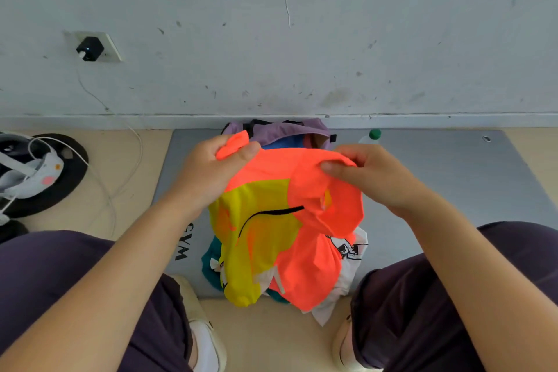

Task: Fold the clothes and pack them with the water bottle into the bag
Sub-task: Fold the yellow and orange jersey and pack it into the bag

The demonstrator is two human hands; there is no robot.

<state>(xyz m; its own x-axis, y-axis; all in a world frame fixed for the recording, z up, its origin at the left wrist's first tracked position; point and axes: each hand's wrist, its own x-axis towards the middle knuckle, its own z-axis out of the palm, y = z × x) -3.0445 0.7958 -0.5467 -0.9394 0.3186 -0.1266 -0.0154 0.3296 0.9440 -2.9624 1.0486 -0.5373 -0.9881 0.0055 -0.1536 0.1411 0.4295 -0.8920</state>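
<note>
An orange and yellow garment [290, 220] hangs in front of me above the grey mat [447, 178]. My left hand [211, 169] grips a bunched orange corner at its top left. My right hand [371, 175] pinches the top edge at the right. Under the hanging garment lie a white printed garment [351, 254] and a teal one [210, 263]. The purple bag [290, 130] stands at the mat's far edge against the wall, with something blue showing inside. A clear water bottle with a green cap [373, 134] lies just right of the bag, mostly hidden by my right hand.
My knees in dark trousers frame the mat left and right. On the wooden floor at left are a black round base [69, 172], a white headset-like device [30, 172] and a white cable [133, 142] running to a wall socket. Coloured items hang on the wall above.
</note>
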